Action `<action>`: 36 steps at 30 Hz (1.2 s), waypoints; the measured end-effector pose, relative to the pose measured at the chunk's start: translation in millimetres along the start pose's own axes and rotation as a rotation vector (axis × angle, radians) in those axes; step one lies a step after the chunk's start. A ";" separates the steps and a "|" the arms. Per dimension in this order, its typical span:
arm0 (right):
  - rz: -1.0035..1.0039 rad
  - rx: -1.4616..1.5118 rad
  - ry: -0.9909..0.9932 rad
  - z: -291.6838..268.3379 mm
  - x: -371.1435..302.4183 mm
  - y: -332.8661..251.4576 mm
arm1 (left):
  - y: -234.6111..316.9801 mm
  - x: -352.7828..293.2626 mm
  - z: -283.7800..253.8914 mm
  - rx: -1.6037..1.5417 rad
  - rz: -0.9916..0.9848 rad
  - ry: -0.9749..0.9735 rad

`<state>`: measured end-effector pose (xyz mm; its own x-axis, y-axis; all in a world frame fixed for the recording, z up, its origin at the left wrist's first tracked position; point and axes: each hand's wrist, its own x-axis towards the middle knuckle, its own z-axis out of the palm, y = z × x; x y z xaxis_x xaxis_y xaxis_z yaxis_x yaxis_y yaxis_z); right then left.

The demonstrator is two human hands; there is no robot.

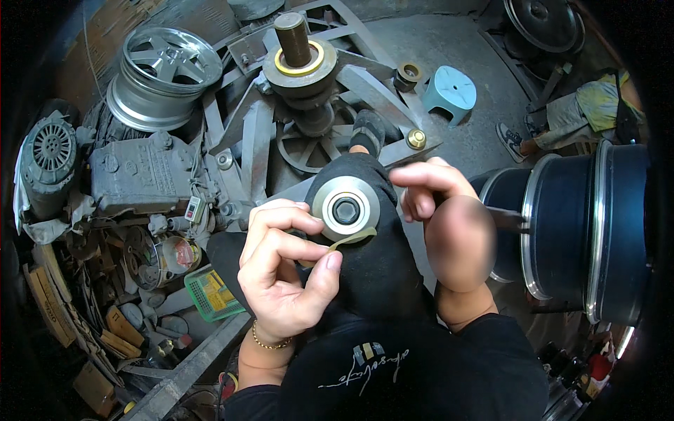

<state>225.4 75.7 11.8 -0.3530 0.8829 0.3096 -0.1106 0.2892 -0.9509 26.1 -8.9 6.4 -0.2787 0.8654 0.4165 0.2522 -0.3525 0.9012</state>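
A round silver metal piece with a dark bolt-like centre sits over my dark-trousered leg. At its lower edge my left hand pinches a thin yellowish strip between thumb and finger. The far end of the strip touches the metal rim, and the other fingers rest near the piece's left side. My right hand is raised to the right, apart from the metal piece, with its fingers curled. Out of it juts a dark, flat, bar-like tool; a blurred patch hides most of the grip.
Ahead stands a metal frame with a vertical shaft. A silver wheel rim lies far left, above a grey machine housing. Dark wheel rims stand at right. Beyond are a light-blue stool and another person's legs. A green basket sits lower left.
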 end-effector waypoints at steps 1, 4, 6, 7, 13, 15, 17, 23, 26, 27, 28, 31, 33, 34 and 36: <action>-0.081 -0.007 0.025 0.0 -0.5 4.8 | -0.1 -0.1 2.0 -0.013 -0.012 0.015; -0.185 -0.147 0.070 -0.3 -4.5 6.0 | -2.9 -1.8 6.7 0.036 0.012 0.035; -0.209 -0.114 0.012 -8.4 -11.6 8.9 | -2.9 -2.7 8.5 0.109 0.065 0.049; -0.225 -0.091 -0.011 -9.7 -13.9 9.6 | -2.7 -2.7 9.6 0.146 0.091 0.056; -0.332 -0.187 -0.053 -8.6 -14.3 5.9 | -8.1 -3.1 23.1 0.307 0.235 0.117; -0.333 -0.230 -0.100 -13.6 -13.9 4.7 | -9.4 -4.5 24.5 0.337 0.258 0.120; -0.305 -0.250 -0.135 -16.1 -14.3 1.3 | -8.9 -7.1 24.4 0.371 0.284 0.112; -0.259 -0.173 -0.115 -19.6 -17.0 2.8 | -8.3 -8.1 30.5 0.460 0.292 0.103; -0.198 -0.044 -0.045 -14.7 -21.7 7.9 | -9.3 -8.4 33.7 0.476 0.290 0.098; -0.163 0.009 -0.014 -11.6 -24.4 8.1 | -9.6 -8.3 34.2 0.485 0.295 0.100; -0.129 0.063 0.018 -8.7 -26.4 8.1 | -9.8 -8.4 34.7 0.494 0.301 0.102; -0.058 0.073 0.080 -1.0 -27.7 4.7 | -10.7 -9.3 36.7 0.510 0.314 0.108; -0.114 -0.032 -0.039 -8.7 -22.6 5.1 | -9.4 -9.2 36.4 0.529 0.322 0.101; -0.142 -0.084 -0.099 -12.6 -19.5 5.3 | -7.3 -8.3 35.8 0.543 0.329 0.088; -0.169 -0.118 -0.138 -15.3 -16.2 3.0 | -5.9 -7.6 37.0 0.556 0.338 0.073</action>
<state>245.0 67.9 4.0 -0.4630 0.7621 0.4526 -0.0723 0.4764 -0.8762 61.0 -0.2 -6.6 -0.1571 0.7061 0.6904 0.7728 -0.3474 0.5311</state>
